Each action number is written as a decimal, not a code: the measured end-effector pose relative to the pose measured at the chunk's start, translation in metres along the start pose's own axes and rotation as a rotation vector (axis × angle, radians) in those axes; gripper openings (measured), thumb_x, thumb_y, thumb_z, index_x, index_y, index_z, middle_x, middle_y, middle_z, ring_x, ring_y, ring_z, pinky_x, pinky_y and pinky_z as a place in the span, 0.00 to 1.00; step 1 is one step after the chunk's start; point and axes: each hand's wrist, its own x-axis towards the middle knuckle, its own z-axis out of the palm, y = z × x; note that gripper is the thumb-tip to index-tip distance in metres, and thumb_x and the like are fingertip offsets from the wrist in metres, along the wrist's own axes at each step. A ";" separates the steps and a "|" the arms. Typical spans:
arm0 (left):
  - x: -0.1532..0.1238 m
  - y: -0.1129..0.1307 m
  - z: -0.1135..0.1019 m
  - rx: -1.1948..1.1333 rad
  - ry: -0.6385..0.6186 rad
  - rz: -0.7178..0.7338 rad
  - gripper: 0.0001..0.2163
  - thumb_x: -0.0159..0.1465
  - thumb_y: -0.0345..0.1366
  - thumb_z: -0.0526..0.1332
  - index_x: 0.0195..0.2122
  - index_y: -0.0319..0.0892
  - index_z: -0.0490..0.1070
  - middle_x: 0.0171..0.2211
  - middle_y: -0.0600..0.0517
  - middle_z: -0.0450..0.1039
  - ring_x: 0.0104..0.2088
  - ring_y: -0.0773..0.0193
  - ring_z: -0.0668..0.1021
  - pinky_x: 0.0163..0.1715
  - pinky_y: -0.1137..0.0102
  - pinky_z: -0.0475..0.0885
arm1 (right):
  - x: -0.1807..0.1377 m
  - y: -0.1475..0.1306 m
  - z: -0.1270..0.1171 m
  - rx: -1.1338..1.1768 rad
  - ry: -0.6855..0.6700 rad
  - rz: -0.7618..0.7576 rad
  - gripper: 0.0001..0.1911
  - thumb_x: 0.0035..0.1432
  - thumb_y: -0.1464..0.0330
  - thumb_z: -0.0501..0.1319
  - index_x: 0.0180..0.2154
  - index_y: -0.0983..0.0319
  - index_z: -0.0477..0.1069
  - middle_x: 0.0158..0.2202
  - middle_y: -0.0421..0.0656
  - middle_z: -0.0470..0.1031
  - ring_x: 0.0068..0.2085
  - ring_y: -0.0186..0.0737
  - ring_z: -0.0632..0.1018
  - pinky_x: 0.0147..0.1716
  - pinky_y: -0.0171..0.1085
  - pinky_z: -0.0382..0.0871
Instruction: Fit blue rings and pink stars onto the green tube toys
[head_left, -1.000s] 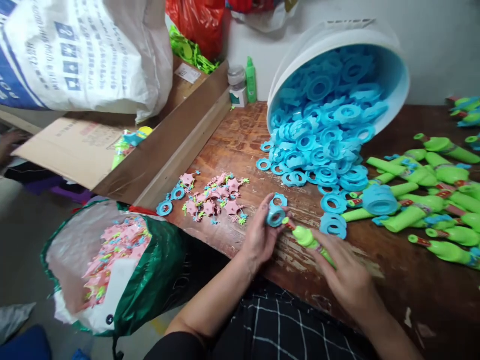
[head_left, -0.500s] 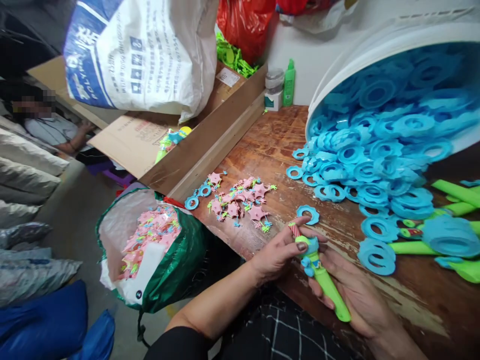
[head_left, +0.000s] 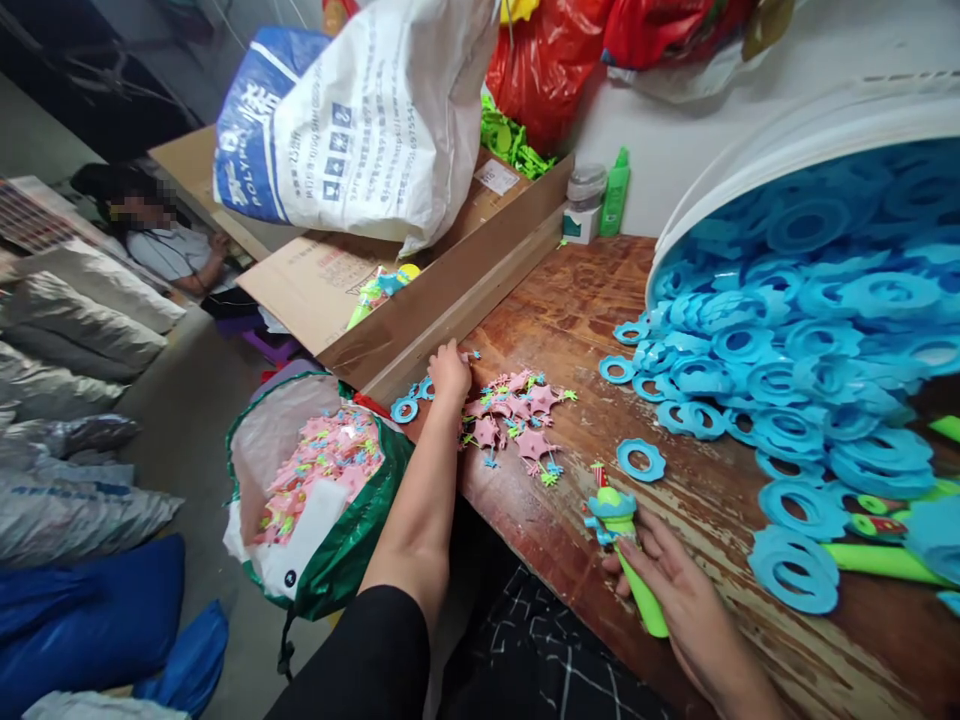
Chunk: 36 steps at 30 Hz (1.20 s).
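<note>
My right hand (head_left: 675,590) is wrapped round the green handle of a toy wand (head_left: 639,585). The wand has a light-blue scalloped ring and blue parts near its head, with a red-striped tip on top. My left hand (head_left: 450,375) is stretched out to the far left of the table, fingers curled down at the edge of a pile of pink star-shaped pieces (head_left: 534,445) with small blue and green ends. What its fingertips hold is hidden under the hand. A loose blue ring (head_left: 641,460) lies just beyond the wand.
A tipped white bucket (head_left: 664,225) spills blue rings (head_left: 757,345) across the table's right side, near green handles (head_left: 881,562). A green bag (head_left: 375,500) of pink pieces stands below the left edge. A cardboard box (head_left: 450,310) and white sack (head_left: 375,130) stand behind. Another person sits far left.
My left hand has left the wand and moved left to the pink pieces. My right hand keeps the wand, now with its blue ring facing up. The view has shifted slightly.
</note>
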 end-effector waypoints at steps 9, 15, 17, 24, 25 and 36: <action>-0.158 0.045 0.021 -0.895 -0.284 0.595 0.23 0.71 0.36 0.62 0.67 0.48 0.63 0.57 0.45 0.69 0.56 0.52 0.72 0.58 0.60 0.67 | -0.018 -0.022 -0.023 -0.291 0.099 -0.180 0.25 0.63 0.50 0.64 0.52 0.59 0.67 0.37 0.47 0.80 0.27 0.38 0.77 0.22 0.35 0.72; -0.234 0.047 0.061 -0.745 -0.589 0.587 0.22 0.66 0.31 0.64 0.62 0.47 0.71 0.39 0.48 0.69 0.40 0.56 0.72 0.45 0.63 0.69 | -0.047 -0.037 -0.061 -0.920 0.185 -0.266 0.20 0.67 0.56 0.59 0.54 0.59 0.74 0.51 0.50 0.82 0.46 0.51 0.84 0.38 0.44 0.80; -0.232 0.046 0.067 -0.669 -0.578 0.693 0.18 0.67 0.30 0.63 0.58 0.45 0.73 0.38 0.49 0.68 0.41 0.55 0.72 0.46 0.63 0.69 | -0.055 -0.039 -0.070 -1.095 0.188 -0.279 0.20 0.67 0.57 0.57 0.55 0.59 0.75 0.50 0.50 0.83 0.48 0.53 0.84 0.42 0.46 0.80; -0.218 0.043 0.070 -0.723 -0.686 0.773 0.18 0.70 0.30 0.62 0.61 0.44 0.70 0.41 0.49 0.70 0.41 0.58 0.74 0.44 0.67 0.70 | -0.058 -0.042 -0.070 -1.197 0.256 -0.428 0.20 0.68 0.57 0.60 0.55 0.59 0.78 0.51 0.49 0.82 0.48 0.53 0.84 0.45 0.46 0.80; -0.218 0.043 0.070 -0.720 -0.692 0.764 0.18 0.70 0.30 0.62 0.61 0.45 0.70 0.40 0.49 0.69 0.40 0.59 0.74 0.43 0.68 0.70 | -0.057 -0.043 -0.068 -1.205 0.261 -0.430 0.20 0.68 0.57 0.60 0.55 0.59 0.78 0.51 0.49 0.83 0.47 0.53 0.84 0.44 0.46 0.80; -0.214 0.040 0.076 -0.741 -0.733 0.753 0.19 0.69 0.32 0.63 0.61 0.45 0.71 0.38 0.49 0.67 0.37 0.60 0.72 0.40 0.68 0.71 | -0.054 -0.053 -0.066 -1.232 0.241 -0.440 0.21 0.68 0.57 0.58 0.56 0.58 0.78 0.52 0.49 0.82 0.50 0.53 0.84 0.47 0.47 0.80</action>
